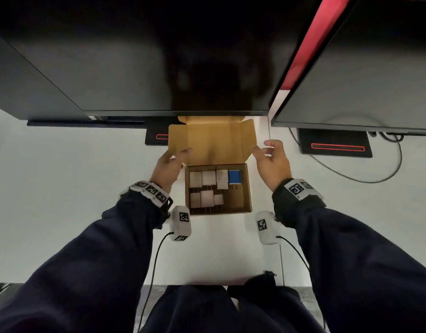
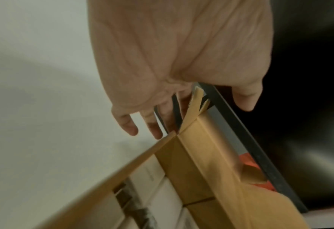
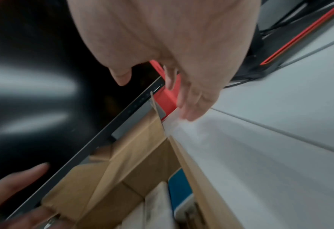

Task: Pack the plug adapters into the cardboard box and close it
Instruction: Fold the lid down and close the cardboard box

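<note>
We take this for an office workstation. A white desk [image 1: 63,188] runs wide, with a seam [image 1: 270,131] where two desktops meet. Two large dark monitors [image 1: 135,68] stand side by side along its back edge, the right one [image 1: 375,80] showing a red back panel. Their flat black bases [image 1: 334,143] carry red-outlined slots, and a dark cable [image 1: 375,179] loops across the desk beside the right base.

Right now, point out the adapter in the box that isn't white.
The blue adapter, at the right end of the back row in the cardboard box; the other adapters are white.
</note>
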